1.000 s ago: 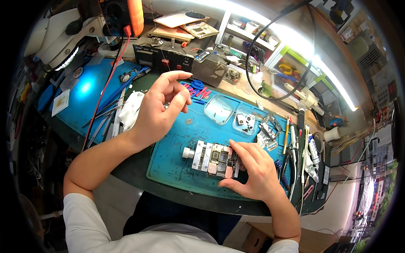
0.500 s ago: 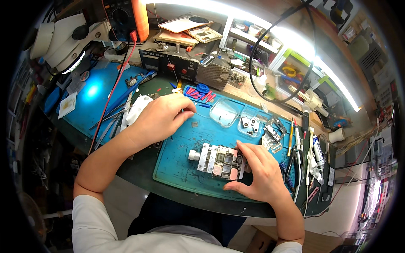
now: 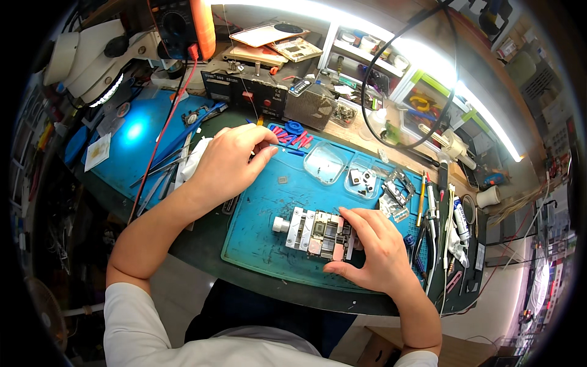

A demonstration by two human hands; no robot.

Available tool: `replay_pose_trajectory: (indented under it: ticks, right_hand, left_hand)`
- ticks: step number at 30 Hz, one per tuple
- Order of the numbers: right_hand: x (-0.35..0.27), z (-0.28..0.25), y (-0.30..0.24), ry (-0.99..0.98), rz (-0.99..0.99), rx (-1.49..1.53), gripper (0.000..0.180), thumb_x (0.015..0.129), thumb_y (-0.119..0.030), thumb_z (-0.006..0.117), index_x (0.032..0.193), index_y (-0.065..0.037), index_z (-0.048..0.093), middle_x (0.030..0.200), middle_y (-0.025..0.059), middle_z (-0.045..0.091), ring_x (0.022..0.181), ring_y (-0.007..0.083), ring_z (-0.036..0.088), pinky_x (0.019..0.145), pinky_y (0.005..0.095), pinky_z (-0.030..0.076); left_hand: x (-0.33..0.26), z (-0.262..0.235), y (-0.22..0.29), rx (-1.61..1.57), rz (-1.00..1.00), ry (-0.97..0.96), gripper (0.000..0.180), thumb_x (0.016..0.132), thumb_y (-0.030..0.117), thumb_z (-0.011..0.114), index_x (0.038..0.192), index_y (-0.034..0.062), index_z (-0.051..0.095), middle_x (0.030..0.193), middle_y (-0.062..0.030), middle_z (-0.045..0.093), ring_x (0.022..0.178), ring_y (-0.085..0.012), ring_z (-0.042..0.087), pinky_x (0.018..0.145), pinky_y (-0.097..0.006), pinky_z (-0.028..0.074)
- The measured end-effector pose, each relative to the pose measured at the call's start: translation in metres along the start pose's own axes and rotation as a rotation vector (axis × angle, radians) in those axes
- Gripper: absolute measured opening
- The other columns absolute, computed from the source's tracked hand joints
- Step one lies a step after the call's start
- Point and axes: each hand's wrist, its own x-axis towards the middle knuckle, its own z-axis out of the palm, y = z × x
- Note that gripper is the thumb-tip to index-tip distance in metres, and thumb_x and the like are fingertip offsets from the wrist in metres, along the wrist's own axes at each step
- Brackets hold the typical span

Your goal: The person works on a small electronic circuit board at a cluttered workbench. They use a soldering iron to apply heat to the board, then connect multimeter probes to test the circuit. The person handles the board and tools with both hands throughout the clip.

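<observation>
My right hand [image 3: 378,249] grips the right end of a metal circuit board holder [image 3: 298,229], thumb on the near side and fingers on the far side. Clamped in that holder is a small phone circuit board [image 3: 331,233] with pinkish pads. My left hand [image 3: 229,160] hovers over the far left part of the blue work mat [image 3: 260,211], thumb and forefinger drawn together. Whatever may be between those fingertips is too small to make out. A small square grey chip [image 3: 282,180] lies on the mat between my hands.
Beyond the holder stand a clear open box [image 3: 324,164] and a clear tray [image 3: 362,177] of small parts. Red and blue pieces [image 3: 293,136] lie at the mat's far edge. Tweezers [image 3: 153,192] rest at left, under red and black leads. Pens and tubes [image 3: 458,223] line the right.
My left hand has shifted slightly away from me and turned, so its thumb shows more. My right hand's fingertips have slid a little along the holder, which stays in place.
</observation>
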Motion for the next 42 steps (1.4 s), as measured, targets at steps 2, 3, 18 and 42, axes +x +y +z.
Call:
replay_pose_trajectory:
  ticks: [2, 3, 18, 42]
  right_hand:
    - [0.000, -0.001, 0.000, -0.004, 0.002, -0.005, 0.087, 0.071, -0.048, 0.090, 0.135, 0.002, 0.059, 0.122, 0.0157, 0.065, 0.107, 0.0337, 0.064, 0.091, 0.0430, 0.053]
    - [0.000, 0.000, 0.000, -0.003, 0.001, -0.003, 0.089, 0.070, -0.049, 0.091, 0.136, 0.002, 0.059, 0.122, 0.0158, 0.065, 0.107, 0.0337, 0.065, 0.092, 0.0431, 0.053]
    - [-0.013, -0.032, 0.012, -0.065, 0.169, 0.018, 0.037, 0.083, -0.034, 0.084, 0.105, -0.006, 0.074, 0.094, 0.0074, 0.069, 0.085, 0.0274, 0.069, 0.073, 0.0380, 0.055]
    - [-0.017, -0.031, 0.015, -0.075, 0.155, 0.075, 0.037, 0.086, -0.034, 0.083, 0.111, -0.008, 0.071, 0.086, 0.0048, 0.068, 0.080, 0.0255, 0.070, 0.068, 0.0366, 0.055]
  left_hand:
    - [0.000, 0.000, 0.004, 0.004, -0.006, 0.003, 0.014, 0.095, 0.013, 0.069, 0.103, 0.0015, 0.069, 0.094, -0.0126, 0.070, 0.088, -0.0301, 0.067, 0.084, -0.039, 0.049]
    - [-0.001, 0.001, 0.003, -0.003, 0.004, -0.001, 0.014, 0.095, 0.013, 0.069, 0.103, 0.0017, 0.069, 0.095, -0.0126, 0.071, 0.089, -0.0301, 0.067, 0.085, -0.039, 0.048]
    - [0.000, 0.001, 0.009, -0.042, 0.007, 0.021, 0.017, 0.095, 0.011, 0.069, 0.109, 0.0013, 0.069, 0.096, -0.0104, 0.072, 0.092, -0.0251, 0.069, 0.090, -0.037, 0.049]
    - [0.001, 0.007, 0.005, -0.073, 0.017, -0.001, 0.017, 0.093, 0.008, 0.070, 0.107, 0.0003, 0.068, 0.095, -0.0119, 0.072, 0.090, -0.0260, 0.069, 0.086, -0.038, 0.048]
